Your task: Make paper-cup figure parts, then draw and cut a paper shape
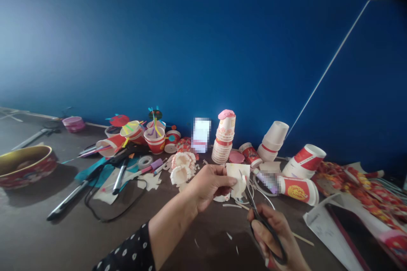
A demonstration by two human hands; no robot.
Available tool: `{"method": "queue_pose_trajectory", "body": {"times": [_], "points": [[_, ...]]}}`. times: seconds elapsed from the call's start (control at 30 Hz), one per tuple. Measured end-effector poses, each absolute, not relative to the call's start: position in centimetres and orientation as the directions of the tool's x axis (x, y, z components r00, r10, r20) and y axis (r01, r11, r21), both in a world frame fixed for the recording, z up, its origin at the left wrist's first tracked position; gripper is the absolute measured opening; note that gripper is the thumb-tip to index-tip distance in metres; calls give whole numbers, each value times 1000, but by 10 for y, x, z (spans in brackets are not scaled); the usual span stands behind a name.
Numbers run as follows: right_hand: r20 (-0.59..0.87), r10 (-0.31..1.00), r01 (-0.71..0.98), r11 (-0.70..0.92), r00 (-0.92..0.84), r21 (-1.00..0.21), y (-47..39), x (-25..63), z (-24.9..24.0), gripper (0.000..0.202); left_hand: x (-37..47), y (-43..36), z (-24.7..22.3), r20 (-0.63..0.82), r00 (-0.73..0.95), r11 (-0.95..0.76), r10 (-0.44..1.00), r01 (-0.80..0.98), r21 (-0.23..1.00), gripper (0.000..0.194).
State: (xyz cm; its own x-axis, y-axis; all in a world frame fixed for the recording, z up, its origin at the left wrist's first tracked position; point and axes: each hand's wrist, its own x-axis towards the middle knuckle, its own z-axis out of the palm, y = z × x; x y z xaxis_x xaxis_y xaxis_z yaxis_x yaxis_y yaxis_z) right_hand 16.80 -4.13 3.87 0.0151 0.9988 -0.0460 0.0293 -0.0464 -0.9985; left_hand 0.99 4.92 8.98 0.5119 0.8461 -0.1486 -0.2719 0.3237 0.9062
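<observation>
Near the middle of the table, my left hand (211,186) pinches a piece of white paper (234,170) between thumb and fingers. From the right, my right hand (273,230) grips black-handled scissors (258,216), its fingers in the handle loops. The scissor blades meet the paper beside my left fingertips, where a strip curls away from the sheet. Exactly how far the blades are apart is hard to make out. Behind the paper rises a tall stack of paper cups (223,139) topped with a pink lump. Small paper scraps (229,236) lie below my hands.
Left are a round tin (25,165), glue guns (71,199) with a cable, a tape roll (145,161) and decorated cups (154,139). Stacked white cups (273,139), tipped red cups (299,190) and a phone (359,237) lie right. A blue panel (190,51) stands behind.
</observation>
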Motion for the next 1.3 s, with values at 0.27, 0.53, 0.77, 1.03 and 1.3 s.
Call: {"method": "queue_pose_trajectory", "body": {"times": [0.27, 0.53, 0.77, 1.03, 1.3], "points": [[-39, 999, 33, -40, 38, -999, -39, 168, 38, 42, 13, 49, 87, -155, 517, 342, 842, -289, 894, 11], [-35, 998, 22, -36, 49, -999, -40, 167, 42, 40, 13, 46, 89, -168, 519, 350, 838, -275, 895, 13], [-36, 999, 49, -37, 6, -998, -40, 165, 40, 40, 10, 48, 94, -124, 402, 239, 907, -250, 938, 18], [-21, 1000, 24, -21, 21, -999, -42, 163, 44, 44, 14, 47, 90, -108, 408, 207, 907, -206, 956, 18], [-27, 999, 13, -28, 41, -1000, -42, 163, 41, 42, 16, 44, 88, -139, 435, 259, 889, -228, 939, 22]]}}
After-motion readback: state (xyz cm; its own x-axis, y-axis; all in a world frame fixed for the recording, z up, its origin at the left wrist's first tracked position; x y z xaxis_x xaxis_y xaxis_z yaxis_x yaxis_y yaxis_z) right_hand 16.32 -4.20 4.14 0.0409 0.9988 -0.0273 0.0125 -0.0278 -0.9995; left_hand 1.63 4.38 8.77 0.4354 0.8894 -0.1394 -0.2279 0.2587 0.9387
